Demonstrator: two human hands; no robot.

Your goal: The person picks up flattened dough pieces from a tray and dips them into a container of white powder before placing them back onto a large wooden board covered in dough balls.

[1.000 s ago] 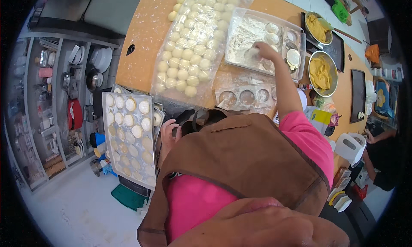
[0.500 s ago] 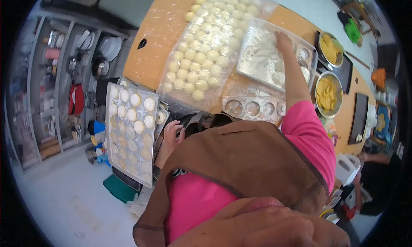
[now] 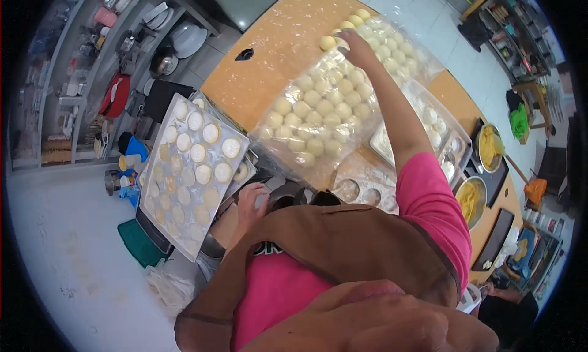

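Observation:
My right hand (image 3: 357,46) reaches far across the orange table (image 3: 275,52) to the back rows of pale dough balls (image 3: 318,116). These lie under a clear plastic sheet (image 3: 392,52). The fingers curl down at the sheet's edge, beside one uncovered ball (image 3: 327,43); whether they grip anything is hidden. My left hand (image 3: 251,202) rests near the table's front edge with nothing in it, between a metal tray of round filled pastries (image 3: 193,168) and a dark round object (image 3: 288,196). A pink shirt and brown apron (image 3: 343,248) fill the lower view.
A floured metal tray (image 3: 429,116) with dough pieces and round moulds (image 3: 367,193) lie right of the sheet. Two bowls of yellow filling (image 3: 490,147) (image 3: 468,199) stand further right. Shelves of kitchenware (image 3: 116,58) line the left. Another person's hand (image 3: 499,292) shows at lower right.
My right hand left the floured tray and moved left and farther away, onto the back rows of dough balls. The view has tilted, and the left hand stays near the table's edge.

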